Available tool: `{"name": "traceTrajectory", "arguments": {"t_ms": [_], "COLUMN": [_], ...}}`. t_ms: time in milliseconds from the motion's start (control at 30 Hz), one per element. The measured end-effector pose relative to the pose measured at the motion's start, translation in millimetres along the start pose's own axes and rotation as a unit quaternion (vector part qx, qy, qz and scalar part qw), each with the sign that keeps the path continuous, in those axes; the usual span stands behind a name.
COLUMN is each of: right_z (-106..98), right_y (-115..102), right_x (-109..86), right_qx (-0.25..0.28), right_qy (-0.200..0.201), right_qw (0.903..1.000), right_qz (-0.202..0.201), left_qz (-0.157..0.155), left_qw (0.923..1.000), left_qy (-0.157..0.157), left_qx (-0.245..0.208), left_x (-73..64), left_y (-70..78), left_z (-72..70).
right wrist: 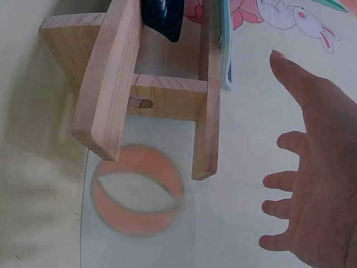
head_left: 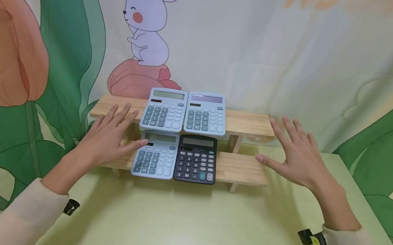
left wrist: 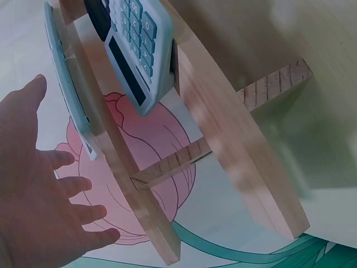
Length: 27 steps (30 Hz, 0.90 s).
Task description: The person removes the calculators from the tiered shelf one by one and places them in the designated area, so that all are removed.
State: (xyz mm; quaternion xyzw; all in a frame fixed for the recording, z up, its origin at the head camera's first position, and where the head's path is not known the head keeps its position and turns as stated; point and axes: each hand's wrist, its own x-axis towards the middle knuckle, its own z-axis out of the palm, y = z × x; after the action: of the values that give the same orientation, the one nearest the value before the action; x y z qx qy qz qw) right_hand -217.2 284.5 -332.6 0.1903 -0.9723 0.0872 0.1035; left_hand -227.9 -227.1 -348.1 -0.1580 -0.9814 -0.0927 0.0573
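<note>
Two light blue calculators, the upper left one (head_left: 163, 110) and the upper right one (head_left: 206, 113), lean side by side on the top step of a wooden rack (head_left: 249, 123). On the lower step a third light blue calculator (head_left: 155, 154) stands beside a black calculator (head_left: 196, 159). My left hand (head_left: 107, 139) spreads its fingers in front of the rack's left end, its thumb overlapping the lower blue calculator in the head view. Off the rack's right end, my right hand (head_left: 294, 157) is held with fingers spread. Both hands hold nothing.
The rack stands on a pale green table (head_left: 180, 219) near its back edge. Behind hangs a cloth backdrop (head_left: 246, 52) printed with a rabbit (head_left: 149, 27), tulips and leaves. Dark straps (head_left: 72, 207) show at both cuffs.
</note>
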Motion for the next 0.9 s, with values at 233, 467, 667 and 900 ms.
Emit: {"name": "traceTrajectory", "arguments": {"t_ms": [233, 467, 667, 900], "right_z": [-4.8, -3.4, 15.4, 53.8], "right_y": [-6.7, -31.1, -54.0, -67.2], "right_x": [-1.4, -16.9, -29.6, -22.5], "right_qx": [0.017, 0.017, 0.076, 0.162], "right_qy": [0.016, 0.085, 0.059, 0.027], "right_qw": [0.9996, 0.9933, 0.9924, 0.9847], "right_qz": [-0.013, -0.077, -0.078, -0.058], "left_qz": [0.020, 0.009, -0.024, -0.036], "left_qw": [0.9994, 0.9976, 0.9944, 0.9794], "left_qy": [0.016, 0.020, -0.001, 0.014], "left_qx": [-0.025, -0.066, -0.103, -0.198], "left_x": [-6.6, -36.3, -50.4, -38.3], "left_y": [-3.0, -19.5, -31.0, -53.7], "left_z": [-5.7, -9.8, -0.6, 39.1]}}
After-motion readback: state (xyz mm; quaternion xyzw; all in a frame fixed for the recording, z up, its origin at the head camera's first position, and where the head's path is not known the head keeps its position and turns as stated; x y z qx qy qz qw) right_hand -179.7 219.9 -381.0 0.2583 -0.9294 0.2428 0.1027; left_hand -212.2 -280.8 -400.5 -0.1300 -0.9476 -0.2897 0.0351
